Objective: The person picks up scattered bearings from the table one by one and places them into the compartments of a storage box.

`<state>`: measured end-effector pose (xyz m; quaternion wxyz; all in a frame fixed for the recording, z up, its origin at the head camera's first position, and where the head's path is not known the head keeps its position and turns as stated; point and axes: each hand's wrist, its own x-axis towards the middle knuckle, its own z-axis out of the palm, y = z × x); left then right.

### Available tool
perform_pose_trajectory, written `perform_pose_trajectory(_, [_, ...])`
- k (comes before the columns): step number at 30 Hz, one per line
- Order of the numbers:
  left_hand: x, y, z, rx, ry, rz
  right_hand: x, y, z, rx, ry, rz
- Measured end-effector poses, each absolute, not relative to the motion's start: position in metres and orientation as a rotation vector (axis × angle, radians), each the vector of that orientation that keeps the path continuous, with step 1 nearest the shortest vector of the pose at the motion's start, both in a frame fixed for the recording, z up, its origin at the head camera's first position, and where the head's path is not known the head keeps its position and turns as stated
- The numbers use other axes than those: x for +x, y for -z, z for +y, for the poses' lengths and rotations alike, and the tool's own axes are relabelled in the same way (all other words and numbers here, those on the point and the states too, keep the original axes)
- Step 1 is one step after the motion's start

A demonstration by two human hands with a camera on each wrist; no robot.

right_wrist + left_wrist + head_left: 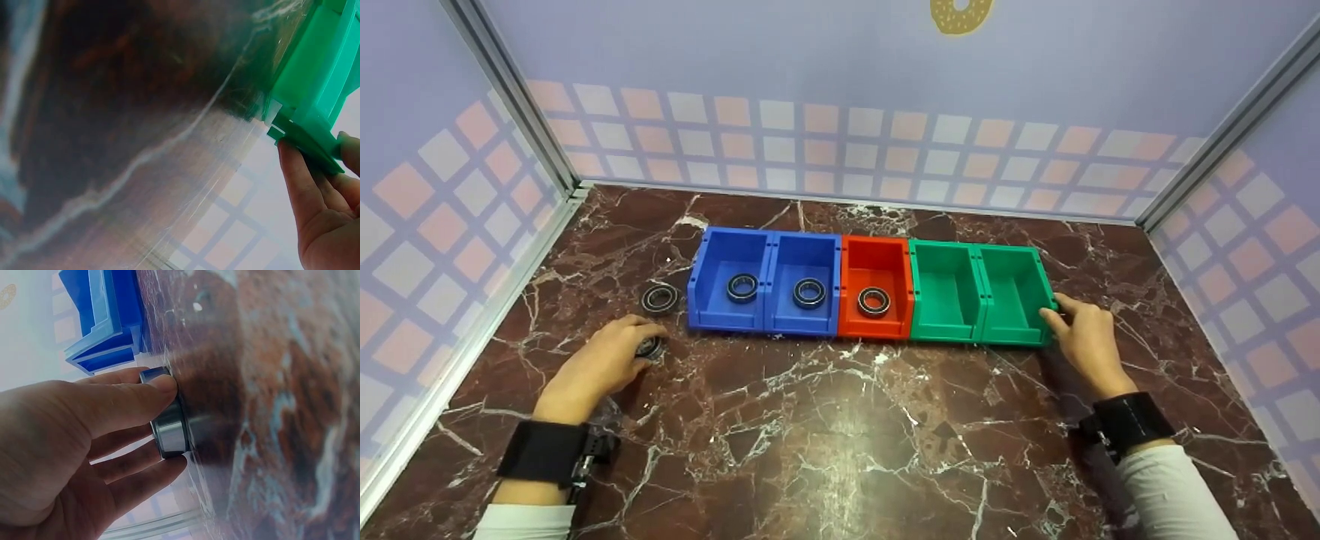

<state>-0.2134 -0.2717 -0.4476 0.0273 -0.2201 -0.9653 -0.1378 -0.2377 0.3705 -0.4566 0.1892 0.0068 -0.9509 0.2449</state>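
My left hand pinches a metal ball bearing between thumb and fingers, down at the tabletop left of the bins. Just behind it another bearing lies flat on the table. My right hand holds the outer side wall of the rightmost green bin, thumb on the inner side and fingers outside, as the right wrist view also shows. Single bearings lie in the left blue bin, the second blue bin and the red bin. No bearing shows in either green bin.
The bins stand side by side in one row, the other green bin next to the red one. They sit on a dark red marble-patterned table. Tiled-pattern panels with metal edges enclose the back and both sides.
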Motion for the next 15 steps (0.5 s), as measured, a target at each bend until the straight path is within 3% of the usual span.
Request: perform_pose_trajectory(15, [-0.2148, 0.447, -0.2723, -0.722, 0.416, -2.95, -0.2372, 0.4563, 0.3698, 0.029, -0.7, -2.659])
